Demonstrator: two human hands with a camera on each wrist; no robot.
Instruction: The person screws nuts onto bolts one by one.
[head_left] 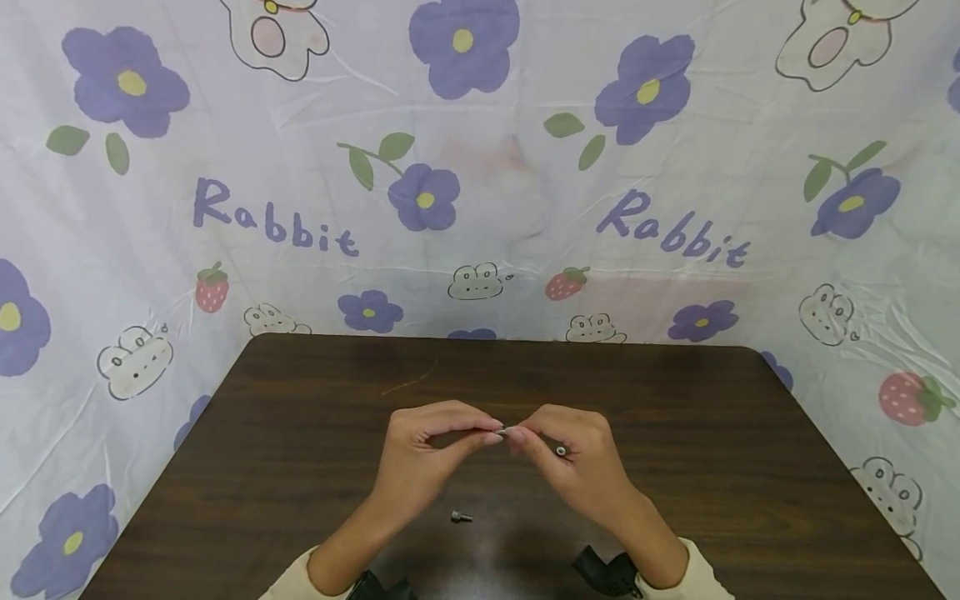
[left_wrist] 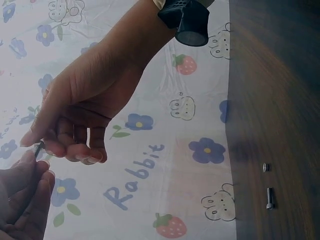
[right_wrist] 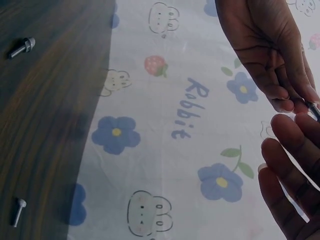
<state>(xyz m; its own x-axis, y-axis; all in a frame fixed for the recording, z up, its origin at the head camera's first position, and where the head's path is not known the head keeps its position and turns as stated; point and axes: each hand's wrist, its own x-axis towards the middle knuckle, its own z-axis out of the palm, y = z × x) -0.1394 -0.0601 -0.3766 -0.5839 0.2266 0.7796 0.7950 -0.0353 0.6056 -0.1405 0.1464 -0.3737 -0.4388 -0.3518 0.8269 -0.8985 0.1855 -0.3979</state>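
Note:
In the head view my left hand point(head_left: 420, 450) and right hand point(head_left: 585, 454) meet fingertip to fingertip over the table. Between them they pinch a small slim metal bolt point(head_left: 503, 431), mostly covered by the fingertips. Its dark shank point(left_wrist: 39, 147) shows between the two hands in the left wrist view. The left hand's thumb and forefinger are at one end of it, the right hand's at the other. On the table below lies a bolt with a thick hex head point(right_wrist: 21, 48). A thinner screw with a round head point(right_wrist: 19, 212) lies apart from it.
The dark wooden table point(head_left: 300, 433) spans the space beneath both hands. A patterned white cloth point(head_left: 517, 183) hangs behind and around it. Black wrist mounts point(head_left: 606, 573) sit at both cuffs. A thin thread-like line point(head_left: 409, 380) shows toward the table's back left.

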